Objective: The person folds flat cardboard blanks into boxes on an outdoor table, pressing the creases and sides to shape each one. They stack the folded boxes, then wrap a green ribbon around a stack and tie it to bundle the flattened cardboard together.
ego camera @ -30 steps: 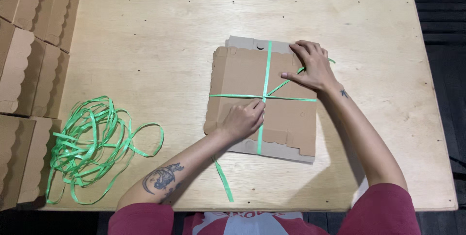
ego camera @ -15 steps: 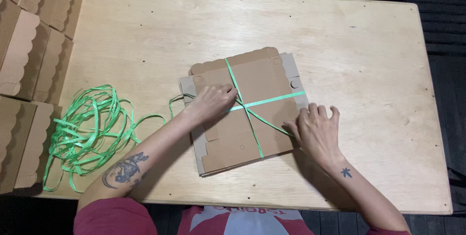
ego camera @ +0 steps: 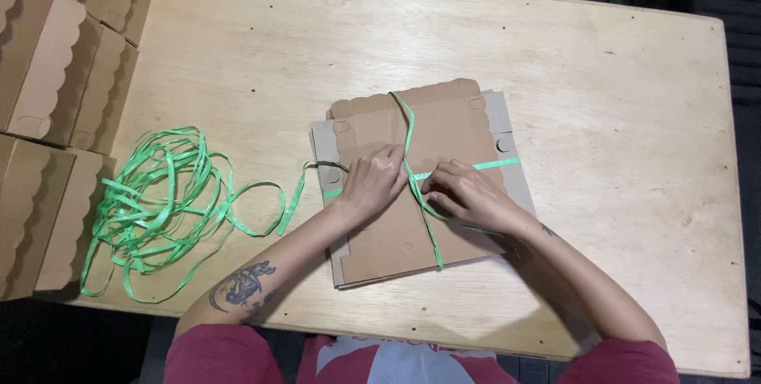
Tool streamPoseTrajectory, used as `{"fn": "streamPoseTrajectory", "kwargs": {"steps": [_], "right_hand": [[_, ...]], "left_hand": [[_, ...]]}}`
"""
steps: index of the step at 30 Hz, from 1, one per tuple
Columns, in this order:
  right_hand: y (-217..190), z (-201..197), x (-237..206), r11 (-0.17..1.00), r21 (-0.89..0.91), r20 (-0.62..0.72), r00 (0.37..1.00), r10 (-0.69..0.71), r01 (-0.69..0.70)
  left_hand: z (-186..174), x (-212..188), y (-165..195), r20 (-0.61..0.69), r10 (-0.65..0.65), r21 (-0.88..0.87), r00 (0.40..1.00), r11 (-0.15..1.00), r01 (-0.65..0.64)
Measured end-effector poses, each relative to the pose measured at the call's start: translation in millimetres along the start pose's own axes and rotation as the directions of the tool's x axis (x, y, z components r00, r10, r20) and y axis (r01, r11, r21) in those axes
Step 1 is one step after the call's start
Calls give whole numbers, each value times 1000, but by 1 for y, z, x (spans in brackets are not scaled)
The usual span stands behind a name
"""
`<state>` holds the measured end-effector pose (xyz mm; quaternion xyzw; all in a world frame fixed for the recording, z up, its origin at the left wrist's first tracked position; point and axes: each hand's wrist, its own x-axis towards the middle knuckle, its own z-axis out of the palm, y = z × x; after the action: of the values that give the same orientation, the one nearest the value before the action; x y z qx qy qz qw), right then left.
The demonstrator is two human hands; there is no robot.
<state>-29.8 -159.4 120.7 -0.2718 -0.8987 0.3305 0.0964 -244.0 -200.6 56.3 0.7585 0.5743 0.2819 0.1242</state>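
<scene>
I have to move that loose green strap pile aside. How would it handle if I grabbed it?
The green strap looks thin and flat, lying in limp tangled loops, so it is probably floppy and light. One end runs to the cardboard stack, so it may tug.

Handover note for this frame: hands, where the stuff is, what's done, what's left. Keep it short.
Left hand: pressing on the green strap where it crosses on top of the cardboard stack.
Right hand: fingers pinching the strap at the same crossing.
Stack lies flat mid-table, strap already wrapped both ways around it.
Loose strap pile lies to the left, still joined to the bundle.
More folded cardboard sits at the table's left edge.
Left: whether a knot is tied is hidden under the fingers; tail not cut.
</scene>
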Motion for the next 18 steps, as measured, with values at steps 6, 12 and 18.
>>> {"fn": "streamPoseTrajectory", "kwargs": {"steps": [6,12,18], "right_hand": [[-8,12,-2,988,-64,-24,990,137,-138],[-5,8,-7,989,-80,24,992,126,-123],[5,-8,-10,967,-81,102,963,251,-243]], "left_hand": [[4,3,-2,21,-29,-22,999,999,29],[4,3,-5,65,-63,-54,996,996,67],[2,0,-4,-35,-10,-78,999,997,7]]}}
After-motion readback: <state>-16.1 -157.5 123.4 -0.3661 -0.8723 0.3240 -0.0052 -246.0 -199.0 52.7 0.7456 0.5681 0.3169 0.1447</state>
